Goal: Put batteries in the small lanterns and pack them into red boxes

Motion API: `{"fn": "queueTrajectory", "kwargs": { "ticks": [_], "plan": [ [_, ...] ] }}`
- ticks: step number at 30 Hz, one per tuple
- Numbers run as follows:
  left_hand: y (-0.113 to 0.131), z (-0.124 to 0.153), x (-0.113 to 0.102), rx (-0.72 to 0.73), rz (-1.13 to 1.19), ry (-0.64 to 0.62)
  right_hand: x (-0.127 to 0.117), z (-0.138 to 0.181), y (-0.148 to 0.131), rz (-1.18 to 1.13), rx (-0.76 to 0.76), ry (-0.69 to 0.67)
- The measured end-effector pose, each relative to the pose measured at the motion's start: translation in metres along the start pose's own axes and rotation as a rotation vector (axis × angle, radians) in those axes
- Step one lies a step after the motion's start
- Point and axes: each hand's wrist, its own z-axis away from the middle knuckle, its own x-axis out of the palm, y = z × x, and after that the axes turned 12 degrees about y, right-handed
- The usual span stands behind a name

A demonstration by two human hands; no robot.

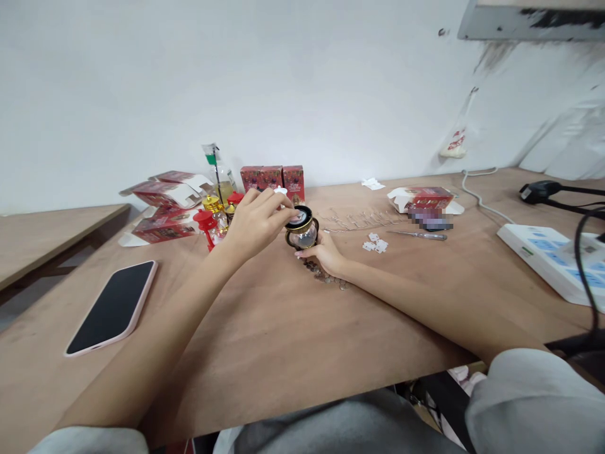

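A small black-and-gold lantern with a clear globe is tilted so its round black end faces up. My right hand is closed around its side and holds it above the table. Fingers bent together, my left hand presses its fingertips at the round end, where a pale, shiny round patch shows. Whether a small part is pinched there is hidden. Under my right hand lie several small coin-like metal discs. Left of my left hand stand red lanterns and a gold-topped lantern.
Red printed boxes stand by the wall; opened boxes lie at left. A phone rests front left. To the right are thin wires, white pieces, a screwdriver, an open box and a white power strip.
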Motion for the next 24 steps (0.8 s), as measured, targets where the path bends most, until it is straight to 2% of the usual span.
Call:
{"fn": "queueTrajectory", "kwargs": {
  "ticks": [3,6,9,11,13,15,18,24],
  "plan": [
    [0.002,-0.001,0.002,-0.208,0.213,0.001,0.000,0.000,0.000,-0.001,0.003,-0.001],
    [0.002,-0.002,0.003,-0.568,0.501,-0.006,0.000,0.001,0.000,-0.005,0.016,-0.001],
    [0.002,-0.001,0.004,-0.947,0.804,-0.122,0.000,0.001,-0.001,-0.020,0.007,-0.014],
    [0.003,0.002,0.006,-1.108,1.012,-0.230,0.000,0.000,0.000,-0.019,-0.005,-0.013],
    [0.006,0.004,0.010,-1.172,1.185,-0.318,-0.001,-0.001,0.002,-0.007,-0.011,0.001],
    [0.011,0.005,0.013,-1.169,1.293,-0.350,-0.002,-0.002,0.004,0.000,-0.005,0.016],
    [0.018,0.004,0.014,-1.152,1.344,-0.336,-0.003,-0.003,0.006,-0.010,0.025,0.001],
    [0.021,0.002,0.011,-1.219,1.392,-0.307,-0.003,-0.001,0.003,-0.042,0.021,-0.009]
  ]
}}
